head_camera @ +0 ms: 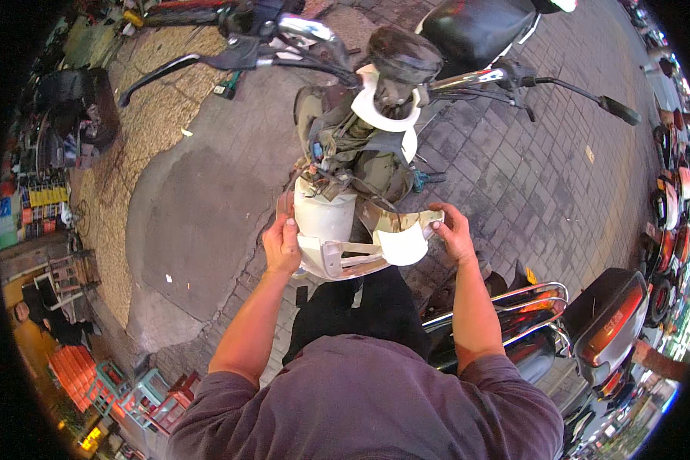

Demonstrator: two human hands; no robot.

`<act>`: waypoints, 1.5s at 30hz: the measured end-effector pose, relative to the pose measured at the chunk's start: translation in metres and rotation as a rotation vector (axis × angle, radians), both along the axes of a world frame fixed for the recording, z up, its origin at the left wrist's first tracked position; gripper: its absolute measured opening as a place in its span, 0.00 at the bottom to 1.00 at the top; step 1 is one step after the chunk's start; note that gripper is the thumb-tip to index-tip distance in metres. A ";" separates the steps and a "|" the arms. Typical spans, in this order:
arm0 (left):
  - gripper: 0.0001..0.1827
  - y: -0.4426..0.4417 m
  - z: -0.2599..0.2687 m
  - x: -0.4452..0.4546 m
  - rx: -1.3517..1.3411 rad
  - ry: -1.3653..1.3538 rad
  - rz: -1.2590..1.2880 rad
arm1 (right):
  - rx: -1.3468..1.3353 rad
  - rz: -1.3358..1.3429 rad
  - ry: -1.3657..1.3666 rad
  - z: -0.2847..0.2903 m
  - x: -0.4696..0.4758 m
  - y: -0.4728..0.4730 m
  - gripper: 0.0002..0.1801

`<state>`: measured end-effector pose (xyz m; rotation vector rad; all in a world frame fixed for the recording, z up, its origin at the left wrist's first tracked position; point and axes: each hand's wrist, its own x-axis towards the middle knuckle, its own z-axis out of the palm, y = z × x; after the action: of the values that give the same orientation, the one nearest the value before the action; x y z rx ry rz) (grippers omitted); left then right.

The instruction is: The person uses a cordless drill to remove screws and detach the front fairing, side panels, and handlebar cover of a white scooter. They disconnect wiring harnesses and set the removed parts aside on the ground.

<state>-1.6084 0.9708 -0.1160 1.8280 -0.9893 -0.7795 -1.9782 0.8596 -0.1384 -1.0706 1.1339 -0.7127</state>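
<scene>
Between my two hands is a white plastic scooter fairing panel (pixel 402 247). My left hand (pixel 282 244) grips its left end, thumb on top. My right hand (pixel 453 231) pinches its right end between thumb and fingers. The panel lies across the front of a partly stripped scooter, beside a white rounded body part (pixel 324 214). Behind them are exposed wires (pixel 325 181) and a blue connector (pixel 318 150). Farther up are a white ring-shaped cover (pixel 384 117), a dark round headlamp or gauge housing (pixel 405 52) and the handlebar (pixel 466 79) with its levers.
A green tool (pixel 227 86) lies on the pavement at the upper left. Close to my right is a parked motorcycle with chrome rails (pixel 529 290) and a black top box (pixel 612 310). Plastic stools (pixel 149 391) stand at the lower left; a black seat (pixel 477 29) is at the top.
</scene>
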 end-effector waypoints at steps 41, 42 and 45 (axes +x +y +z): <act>0.22 0.002 -0.048 0.047 0.289 0.004 -0.019 | -0.568 -0.019 0.705 0.040 0.142 -0.022 0.13; 0.21 0.002 -0.047 0.048 0.280 0.043 -0.016 | -0.646 0.006 0.701 0.051 0.160 -0.025 0.12; 0.18 0.002 -0.043 0.055 0.172 0.045 -0.006 | -0.775 0.216 0.628 0.073 0.229 -0.035 0.12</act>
<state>-1.5530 0.9730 -0.1592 1.9457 -0.9226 -0.9301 -1.7496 0.8245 -0.0653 -2.1495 1.2542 -0.6715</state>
